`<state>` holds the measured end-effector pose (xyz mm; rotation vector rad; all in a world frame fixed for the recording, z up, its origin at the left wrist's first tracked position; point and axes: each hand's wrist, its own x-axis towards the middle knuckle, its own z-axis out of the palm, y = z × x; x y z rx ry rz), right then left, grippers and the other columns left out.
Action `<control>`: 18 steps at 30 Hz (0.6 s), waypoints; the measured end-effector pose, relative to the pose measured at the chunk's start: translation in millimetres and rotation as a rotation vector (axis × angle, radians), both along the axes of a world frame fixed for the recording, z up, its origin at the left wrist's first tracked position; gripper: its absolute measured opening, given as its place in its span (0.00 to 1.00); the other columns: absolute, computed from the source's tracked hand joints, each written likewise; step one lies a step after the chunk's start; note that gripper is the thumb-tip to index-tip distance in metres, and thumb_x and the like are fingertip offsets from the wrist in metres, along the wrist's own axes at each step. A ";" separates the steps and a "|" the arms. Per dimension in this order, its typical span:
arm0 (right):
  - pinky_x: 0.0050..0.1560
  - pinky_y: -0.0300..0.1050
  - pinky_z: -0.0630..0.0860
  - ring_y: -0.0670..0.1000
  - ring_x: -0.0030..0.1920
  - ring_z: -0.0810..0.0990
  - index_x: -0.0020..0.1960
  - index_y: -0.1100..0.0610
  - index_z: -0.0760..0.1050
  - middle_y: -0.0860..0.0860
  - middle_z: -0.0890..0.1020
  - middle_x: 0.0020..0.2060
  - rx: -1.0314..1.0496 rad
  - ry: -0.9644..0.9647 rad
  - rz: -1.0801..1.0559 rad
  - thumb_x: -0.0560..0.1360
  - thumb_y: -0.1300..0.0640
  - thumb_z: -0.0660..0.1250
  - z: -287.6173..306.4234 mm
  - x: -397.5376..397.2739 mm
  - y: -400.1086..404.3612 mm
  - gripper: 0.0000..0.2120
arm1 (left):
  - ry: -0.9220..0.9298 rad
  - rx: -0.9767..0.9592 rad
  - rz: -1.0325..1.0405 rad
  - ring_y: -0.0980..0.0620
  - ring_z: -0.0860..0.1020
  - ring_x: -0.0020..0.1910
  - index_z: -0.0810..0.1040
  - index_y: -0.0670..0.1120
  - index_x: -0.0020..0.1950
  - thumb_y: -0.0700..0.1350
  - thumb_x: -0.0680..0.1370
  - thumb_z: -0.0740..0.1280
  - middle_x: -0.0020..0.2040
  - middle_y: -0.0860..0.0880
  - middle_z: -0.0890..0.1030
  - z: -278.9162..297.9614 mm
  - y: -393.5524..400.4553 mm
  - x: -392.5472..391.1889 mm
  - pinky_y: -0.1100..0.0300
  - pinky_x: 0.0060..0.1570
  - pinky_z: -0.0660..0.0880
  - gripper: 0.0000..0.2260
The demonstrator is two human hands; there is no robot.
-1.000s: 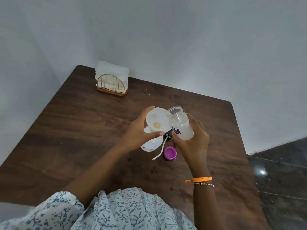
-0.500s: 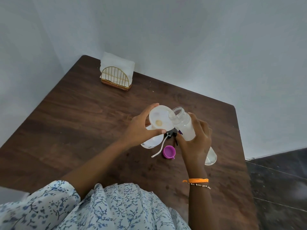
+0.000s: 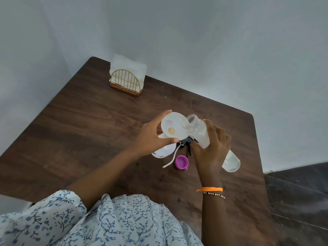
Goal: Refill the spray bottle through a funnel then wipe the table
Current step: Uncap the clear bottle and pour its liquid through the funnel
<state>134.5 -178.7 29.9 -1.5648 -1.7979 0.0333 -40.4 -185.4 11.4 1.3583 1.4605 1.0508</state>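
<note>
My left hand [image 3: 150, 137] grips a white funnel [image 3: 173, 126] that stands in the neck of a translucent spray bottle [image 3: 163, 151]; most of that bottle is hidden under the hand. My right hand [image 3: 211, 148] holds a clear water bottle [image 3: 200, 132] tilted steeply, its open mouth over the funnel's right rim and its base raised toward the right. The black spray head [image 3: 189, 142] with its white dip tube [image 3: 171, 158] lies on the table between my hands. A purple cap [image 3: 181, 162] sits beside it.
A gold wire napkin holder [image 3: 126, 82] with white napkins stands at the far left corner of the dark wooden table [image 3: 79, 121]. White walls close in the far and left sides. The table's right edge drops to a dark floor [image 3: 298, 192].
The water bottle has been tipped further, its base raised and its mouth brought over the funnel rim. My left hand has kept its hold on the funnel. The camera has tilted.
</note>
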 end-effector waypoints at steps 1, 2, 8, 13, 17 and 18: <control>0.54 0.53 0.66 0.58 0.53 0.73 0.60 0.54 0.75 0.54 0.78 0.52 0.002 -0.005 -0.006 0.59 0.65 0.75 -0.1 -0.5 -0.1 0.30 | 0.007 0.003 0.002 0.53 0.70 0.66 0.62 0.58 0.71 0.50 0.66 0.77 0.69 0.53 0.70 -0.1 0.3 0.2 0.56 0.63 0.72 0.38; 0.54 0.54 0.66 0.58 0.54 0.73 0.60 0.54 0.75 0.54 0.78 0.53 0.006 -0.009 -0.012 0.59 0.65 0.76 -0.3 -1.0 -0.1 0.30 | 0.016 0.008 0.004 0.56 0.69 0.66 0.62 0.58 0.71 0.50 0.66 0.77 0.69 0.53 0.70 0.2 0.5 0.6 0.60 0.61 0.71 0.37; 0.54 0.58 0.67 0.59 0.55 0.73 0.60 0.52 0.75 0.54 0.79 0.54 0.027 -0.046 -0.027 0.58 0.64 0.77 -3.0 -3.7 4.5 0.31 | 0.043 0.018 -0.003 0.59 0.68 0.64 0.62 0.58 0.71 0.50 0.67 0.76 0.70 0.55 0.69 0.3 1.3 0.9 0.64 0.58 0.68 0.37; 0.54 0.60 0.67 0.58 0.56 0.73 0.59 0.52 0.75 0.53 0.79 0.54 0.037 -0.057 -0.026 0.58 0.63 0.77 -1.3 -5.6 4.0 0.31 | 0.045 0.021 -0.009 0.55 0.69 0.66 0.61 0.58 0.71 0.51 0.66 0.76 0.70 0.54 0.69 -0.8 1.2 0.4 0.57 0.62 0.70 0.38; 0.54 0.61 0.68 0.58 0.56 0.72 0.59 0.52 0.75 0.53 0.79 0.54 0.040 -0.070 -0.033 0.58 0.63 0.77 -1.4 -6.2 4.7 0.30 | 0.060 0.018 -0.006 0.55 0.68 0.67 0.61 0.58 0.72 0.52 0.67 0.76 0.71 0.55 0.68 -1.5 2.0 1.0 0.59 0.61 0.69 0.38; 0.54 0.61 0.67 0.57 0.56 0.72 0.59 0.52 0.75 0.53 0.79 0.54 0.041 -0.074 -0.035 0.58 0.63 0.77 -1.5 -5.8 4.9 0.30 | 0.055 0.016 -0.007 0.55 0.68 0.67 0.61 0.59 0.72 0.52 0.66 0.76 0.71 0.55 0.69 -1.4 1.7 0.8 0.58 0.62 0.70 0.38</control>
